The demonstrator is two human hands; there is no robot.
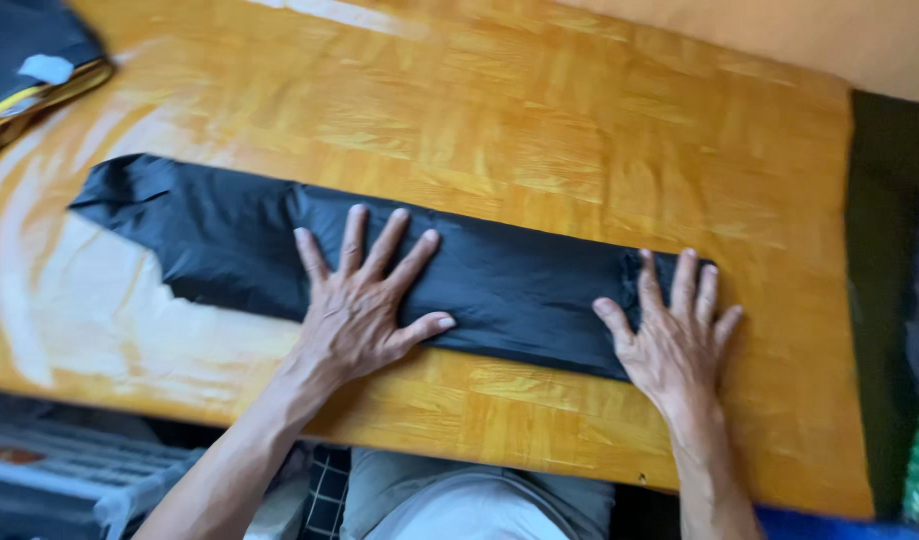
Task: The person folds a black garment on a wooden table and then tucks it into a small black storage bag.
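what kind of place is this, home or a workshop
Probably a home or small workroom. A wooden table holds a folded black plastic bag under the left hand and right hand, and a stack of dark folded items lies at the corner.

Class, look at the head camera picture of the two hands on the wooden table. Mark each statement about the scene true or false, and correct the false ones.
1. Both hands lie flat, fingers spread, on the black plastic bag. True: the left hand presses near its middle, the right hand at its right end.
2. The bag is folded into a long strip. True.
3. The table is bare grey metal. False: it is orange-brown wood with a parquet pattern.
4. The right hand holds a pair of scissors. False: it holds nothing and rests open on the bag.
5. A dark stack lies at the table's far left corner. True.
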